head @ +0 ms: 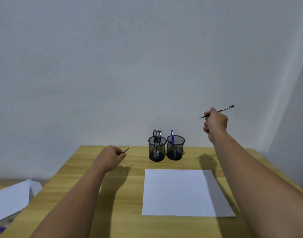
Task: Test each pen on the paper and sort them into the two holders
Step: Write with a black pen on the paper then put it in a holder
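Note:
Two black mesh holders stand side by side at the table's far edge. The left holder (pixel 157 149) has three black pens in it; the right holder (pixel 175 148) has a blue pen. A blank white paper (pixel 183 192) lies in front of them. My right hand (pixel 215 123) is raised above and right of the holders, shut on a black pen (pixel 223 109) with its uncapped tip pointing left. My left hand (pixel 111 158) hovers over the table left of the holders, pinching a small dark pen cap (pixel 126 150).
The wooden table (pixel 116 203) stands against a plain grey wall. Off its left edge, lower down, lie white sheets (pixel 9 198) and a small purple object (pixel 2 228).

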Demonstrator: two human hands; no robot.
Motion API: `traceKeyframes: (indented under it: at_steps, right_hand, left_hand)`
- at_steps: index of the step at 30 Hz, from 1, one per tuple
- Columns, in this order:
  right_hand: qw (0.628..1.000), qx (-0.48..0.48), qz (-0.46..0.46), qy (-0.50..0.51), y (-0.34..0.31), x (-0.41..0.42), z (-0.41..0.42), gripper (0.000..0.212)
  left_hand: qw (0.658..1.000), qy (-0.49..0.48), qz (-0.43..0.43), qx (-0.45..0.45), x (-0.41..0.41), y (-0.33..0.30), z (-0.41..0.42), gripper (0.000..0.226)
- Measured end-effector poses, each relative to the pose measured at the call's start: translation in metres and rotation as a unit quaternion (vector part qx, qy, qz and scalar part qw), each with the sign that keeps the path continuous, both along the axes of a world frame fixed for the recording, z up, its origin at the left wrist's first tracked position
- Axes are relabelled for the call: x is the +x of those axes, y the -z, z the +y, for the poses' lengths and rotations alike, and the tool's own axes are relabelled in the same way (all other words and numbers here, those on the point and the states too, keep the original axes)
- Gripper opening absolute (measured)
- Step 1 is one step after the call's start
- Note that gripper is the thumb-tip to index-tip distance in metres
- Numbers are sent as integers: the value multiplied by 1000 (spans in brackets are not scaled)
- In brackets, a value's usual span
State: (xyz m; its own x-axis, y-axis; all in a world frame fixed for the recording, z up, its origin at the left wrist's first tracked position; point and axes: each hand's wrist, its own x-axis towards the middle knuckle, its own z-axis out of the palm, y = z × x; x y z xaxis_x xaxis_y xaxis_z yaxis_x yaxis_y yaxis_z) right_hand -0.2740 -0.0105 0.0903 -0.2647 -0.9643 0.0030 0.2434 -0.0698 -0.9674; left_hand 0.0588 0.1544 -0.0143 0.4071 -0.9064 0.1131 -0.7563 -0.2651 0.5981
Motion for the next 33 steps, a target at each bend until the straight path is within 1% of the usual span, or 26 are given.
traceKeyframes:
  at_steps: [2,3,7,9,13,15,17,19,21,24,26,27,29,31,33]
  right_hand:
    - [1000,-8,17,-24,10,5,3,30]
    - [999,-9,19,-37,18,6,3,30]
    - [997,15,37,-63,59,7,-2,31]
    - [996,35,45,-74,81,7,-4,32]
    - [989,49,74,-117,110,13,3,32]
    - [986,40,87,-133,119,15,12,28]
    - [986,18,99,-134,125,14,20,24]
    - [986,1,119,-119,129,9,23,26]
    - [987,-9,125,-99,133,2,23,29]
    - [987,-4,136,-90,142,-13,21,28]
    - [983,5,162,-90,151,-22,19,27]
    - [980,5,180,-85,156,-27,18,29]
    - [975,-7,211,-68,165,-33,18,38]
    - [974,-23,215,-62,171,-34,20,44]
    - [979,-25,192,-64,176,-32,17,42]
  left_hand:
    - [994,-22,-96,53,5,15,5,19]
    - [989,-27,-127,72,5,22,7,18]
    - [977,-60,-186,88,8,49,9,23]
    - [974,-49,-202,92,12,60,4,24]
    - [971,-40,-218,84,14,74,-5,26]
    - [971,-36,-221,90,12,78,-4,30]
    - [971,-45,-229,49,8,79,-2,38]
    - [970,-49,-238,-18,-2,77,1,47]
    - [968,-22,-238,-71,-17,75,3,51]
    - [966,44,-230,-109,-42,75,-2,50]
    - [968,92,-208,-108,-52,79,-9,54]
    - [969,113,-197,-96,-55,81,-12,61]
    - [967,144,-199,-70,-58,87,-19,83]
    - [963,152,-216,-61,-60,92,-23,100]
    - [963,151,-218,-44,-62,96,-28,104]
